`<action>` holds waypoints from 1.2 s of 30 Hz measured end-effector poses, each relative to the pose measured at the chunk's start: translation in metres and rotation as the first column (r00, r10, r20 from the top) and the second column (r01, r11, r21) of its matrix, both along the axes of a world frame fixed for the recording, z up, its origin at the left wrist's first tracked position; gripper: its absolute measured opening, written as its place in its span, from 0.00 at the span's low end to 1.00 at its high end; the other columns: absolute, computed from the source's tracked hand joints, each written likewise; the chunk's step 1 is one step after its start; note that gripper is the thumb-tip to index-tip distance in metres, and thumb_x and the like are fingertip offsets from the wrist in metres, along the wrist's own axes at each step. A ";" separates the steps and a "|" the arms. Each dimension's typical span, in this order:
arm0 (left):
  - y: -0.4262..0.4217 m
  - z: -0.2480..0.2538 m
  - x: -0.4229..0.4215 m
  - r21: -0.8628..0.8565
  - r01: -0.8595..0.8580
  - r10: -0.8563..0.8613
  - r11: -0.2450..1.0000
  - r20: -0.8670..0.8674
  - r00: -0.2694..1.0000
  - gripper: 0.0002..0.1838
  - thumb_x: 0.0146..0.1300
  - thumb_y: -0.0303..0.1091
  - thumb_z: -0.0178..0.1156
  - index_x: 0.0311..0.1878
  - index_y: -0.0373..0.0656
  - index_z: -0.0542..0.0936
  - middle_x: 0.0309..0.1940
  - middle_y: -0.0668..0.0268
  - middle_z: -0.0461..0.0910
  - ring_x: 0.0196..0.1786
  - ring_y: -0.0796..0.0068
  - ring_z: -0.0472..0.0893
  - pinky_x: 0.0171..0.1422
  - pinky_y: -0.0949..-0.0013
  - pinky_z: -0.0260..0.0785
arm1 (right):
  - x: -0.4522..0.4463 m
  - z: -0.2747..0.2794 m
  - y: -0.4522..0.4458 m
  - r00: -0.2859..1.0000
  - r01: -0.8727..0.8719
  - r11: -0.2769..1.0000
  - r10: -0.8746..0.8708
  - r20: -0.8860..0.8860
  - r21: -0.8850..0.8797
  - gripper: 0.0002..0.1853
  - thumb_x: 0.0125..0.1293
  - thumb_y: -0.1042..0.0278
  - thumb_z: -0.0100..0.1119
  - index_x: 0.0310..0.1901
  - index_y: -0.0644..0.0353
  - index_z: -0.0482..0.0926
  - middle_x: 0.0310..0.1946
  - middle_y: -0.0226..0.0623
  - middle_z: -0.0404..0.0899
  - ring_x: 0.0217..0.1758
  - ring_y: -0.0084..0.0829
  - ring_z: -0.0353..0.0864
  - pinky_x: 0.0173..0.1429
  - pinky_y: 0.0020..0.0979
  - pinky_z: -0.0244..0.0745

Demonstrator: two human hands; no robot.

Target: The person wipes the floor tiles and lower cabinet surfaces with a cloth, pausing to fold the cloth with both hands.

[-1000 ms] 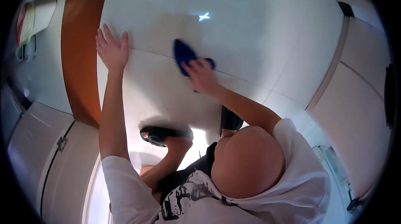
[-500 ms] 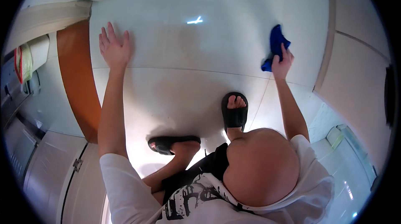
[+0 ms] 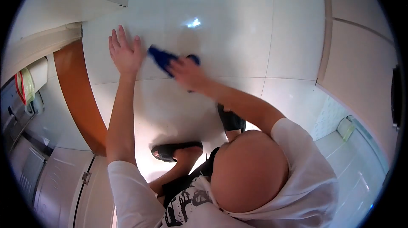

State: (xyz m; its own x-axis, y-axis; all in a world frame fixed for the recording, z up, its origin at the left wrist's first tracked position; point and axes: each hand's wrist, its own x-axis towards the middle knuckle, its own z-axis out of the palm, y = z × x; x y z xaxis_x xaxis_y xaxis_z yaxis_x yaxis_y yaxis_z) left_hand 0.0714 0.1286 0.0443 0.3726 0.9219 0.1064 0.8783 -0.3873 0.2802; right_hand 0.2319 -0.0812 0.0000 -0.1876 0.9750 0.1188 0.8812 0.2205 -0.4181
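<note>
Head view is showing the blue cloth [image 3: 162, 59] on the floor [image 3: 238, 53], its long axis pointing far-left; the right hand [image 3: 187, 73] is covering it, finger closure being unclear; the left hand [image 3: 126, 58] is spreading its fingers.

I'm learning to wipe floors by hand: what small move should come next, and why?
Probably sweep the blue cloth rightward under the right hand: the cloth's tip is close to the left hand, spread on the floor, while open floor lies to the right.
</note>
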 end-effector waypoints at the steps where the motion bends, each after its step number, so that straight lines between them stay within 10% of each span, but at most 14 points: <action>1: 0.001 0.001 0.006 0.005 0.014 -0.014 1.000 0.008 1.000 0.41 0.74 0.58 0.57 0.85 0.53 0.61 0.83 0.47 0.59 0.84 0.40 0.56 0.86 0.42 0.48 | -0.010 0.007 0.001 1.000 0.003 1.000 -0.003 -0.028 0.026 0.20 0.61 0.65 0.60 0.55 0.55 0.86 0.66 0.36 0.79 0.66 0.43 0.76 0.69 0.45 0.73; 6: -0.004 0.007 0.008 0.021 0.066 -0.066 0.998 0.013 0.998 0.41 0.73 0.56 0.58 0.85 0.52 0.61 0.83 0.46 0.60 0.85 0.40 0.55 0.86 0.42 0.47 | 0.011 0.018 -0.013 0.982 0.185 0.972 -0.189 -0.014 -0.144 0.21 0.61 0.67 0.61 0.56 0.53 0.87 0.71 0.35 0.78 0.66 0.42 0.77 0.71 0.46 0.72; 10: 0.001 0.015 -0.008 -0.024 0.017 -0.018 1.000 -0.040 0.999 0.41 0.74 0.55 0.58 0.85 0.50 0.61 0.83 0.46 0.59 0.85 0.39 0.54 0.86 0.42 0.47 | 0.168 -0.008 -0.105 0.877 0.480 0.869 -0.476 -0.065 0.121 0.33 0.52 0.73 0.62 0.65 0.55 0.82 0.63 0.45 0.81 0.64 0.49 0.77 0.73 0.53 0.66; 15: -0.014 0.001 -0.023 -0.021 0.098 -0.099 0.995 -0.043 0.994 0.41 0.74 0.55 0.56 0.84 0.47 0.61 0.83 0.47 0.58 0.85 0.38 0.53 0.85 0.40 0.46 | 0.333 0.005 -0.258 0.358 0.906 0.403 -0.894 0.271 0.133 0.37 0.59 0.71 0.59 0.75 0.53 0.75 0.66 0.57 0.77 0.71 0.62 0.71 0.79 0.55 0.63; 18: -0.035 0.000 -0.015 -0.046 0.113 -0.114 0.993 -0.031 0.993 0.41 0.75 0.54 0.56 0.85 0.47 0.60 0.83 0.47 0.58 0.85 0.38 0.53 0.85 0.37 0.45 | 0.359 -0.005 -0.269 0.116 0.987 0.129 -0.984 0.136 0.092 0.35 0.64 0.64 0.57 0.76 0.54 0.74 0.73 0.59 0.71 0.80 0.61 0.64 0.83 0.54 0.59; 22: -0.049 0.000 0.007 -0.067 0.120 -0.118 0.991 0.022 0.993 0.41 0.75 0.54 0.56 0.85 0.47 0.59 0.84 0.47 0.56 0.86 0.38 0.52 0.85 0.34 0.43 | 0.329 -0.020 -0.205 0.249 0.955 0.265 -0.960 0.125 0.135 0.32 0.72 0.55 0.61 0.75 0.56 0.75 0.74 0.62 0.71 0.80 0.59 0.66 0.83 0.50 0.60; 27: -0.043 0.011 0.040 -0.048 0.189 -0.186 0.981 0.047 0.981 0.40 0.76 0.50 0.58 0.85 0.46 0.59 0.84 0.47 0.57 0.85 0.38 0.53 0.86 0.39 0.44 | 0.219 0.026 -0.045 0.724 0.689 0.722 -0.682 -0.103 0.070 0.25 0.62 0.65 0.68 0.61 0.62 0.82 0.47 0.51 0.82 0.56 0.55 0.81 0.61 0.52 0.76; 32: -0.024 0.013 0.063 0.008 0.196 -0.196 0.981 0.062 0.979 0.41 0.75 0.52 0.58 0.85 0.48 0.59 0.84 0.49 0.56 0.86 0.40 0.52 0.86 0.36 0.42 | 0.068 0.027 0.032 0.992 0.014 0.995 -0.025 0.120 0.094 0.20 0.63 0.68 0.62 0.58 0.54 0.85 0.62 0.42 0.81 0.72 0.46 0.77 0.74 0.45 0.73; 36: -0.010 0.019 0.062 0.002 0.176 -0.176 0.984 0.033 0.984 0.41 0.75 0.53 0.57 0.86 0.50 0.59 0.85 0.50 0.55 0.87 0.42 0.50 0.86 0.35 0.41 | 0.041 0.030 0.020 0.994 0.105 0.990 -0.100 -0.053 0.096 0.19 0.68 0.63 0.60 0.59 0.52 0.86 0.69 0.40 0.79 0.75 0.45 0.73 0.80 0.45 0.66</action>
State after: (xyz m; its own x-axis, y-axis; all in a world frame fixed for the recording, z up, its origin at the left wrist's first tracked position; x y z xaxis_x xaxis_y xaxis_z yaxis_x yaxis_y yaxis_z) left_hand 0.1337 0.1181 0.0634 0.5252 0.8424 0.1206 0.7868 -0.5347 0.3082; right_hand 0.2733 -0.0611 0.0299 -0.0789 0.9719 0.2219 0.8806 0.1723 -0.4413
